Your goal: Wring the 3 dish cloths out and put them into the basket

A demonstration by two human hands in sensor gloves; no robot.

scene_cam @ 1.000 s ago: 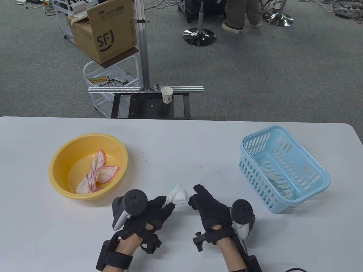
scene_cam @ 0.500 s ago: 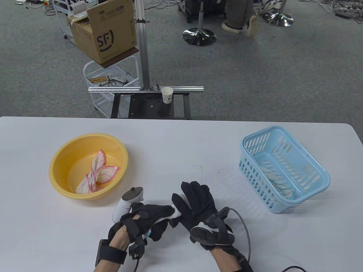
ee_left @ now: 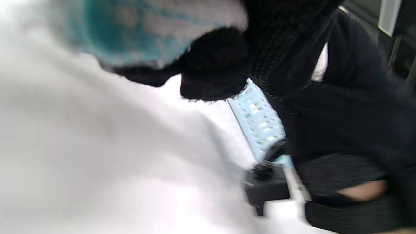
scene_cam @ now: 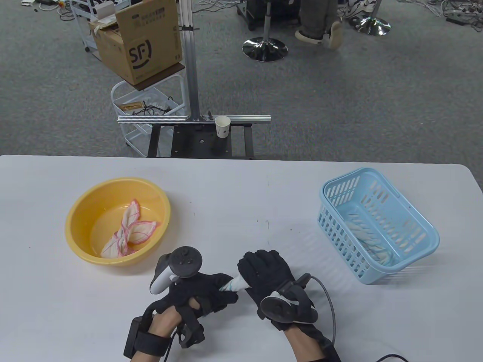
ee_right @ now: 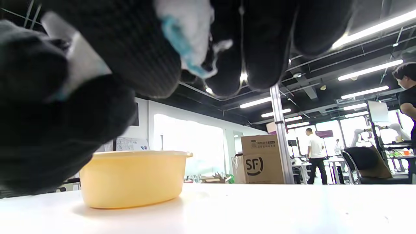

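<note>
Both gloved hands hold one white dish cloth with teal trim [scene_cam: 234, 283] near the table's front edge, twisted into a short roll. My left hand [scene_cam: 205, 289] grips its left end and my right hand [scene_cam: 264, 272] is curled round its right end. The same cloth [ee_right: 188, 35] shows between the right hand's fingers, and blurred in the left wrist view [ee_left: 143, 29]. A pink-edged cloth [scene_cam: 128, 232] lies in the yellow basin [scene_cam: 75, 218] at the left. Another white cloth [scene_cam: 368, 237] lies inside the blue basket [scene_cam: 430, 241] at the right.
A paper cup [scene_cam: 222, 126] stands on the metal frame beyond the table's far edge. A cardboard box [scene_cam: 139, 41] and a wire cart sit on the floor behind. A cable [scene_cam: 328, 301] trails from my right wrist over the table.
My right hand came over from the right and closed round the cloth's free end. Both hands then turned against each other, and the cloth went from a loose bunch to a tight roll.
</note>
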